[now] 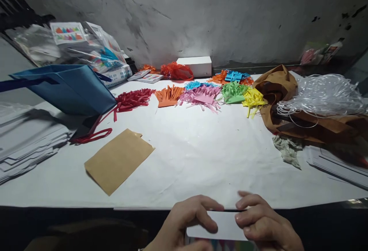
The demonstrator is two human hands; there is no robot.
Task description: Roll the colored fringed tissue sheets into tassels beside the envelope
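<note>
At the near edge of the table, low in the view, a white printed box (222, 226) is between my two hands. Its plain white edge faces up, and a strip of coloured print shows below. My left hand (188, 218) is closed on its left end. My right hand (266, 220) grips the right end with bent fingers. The lower part of the box runs out of the picture. Beyond it on the white table lies a brown paper envelope (119, 161). Fringed paper bundles in red (135, 99), orange (169, 96), pink (202, 94), green (234, 93) and yellow (254, 98) form a row.
A blue bag (77, 89) stands at the left, near stacked white sheets (25, 139). Printed packs (67, 33) are piled behind it. Brown cloth (276, 82) and clear plastic strands (324, 95) lie at the right. A white box (197, 66) sits by the grey wall.
</note>
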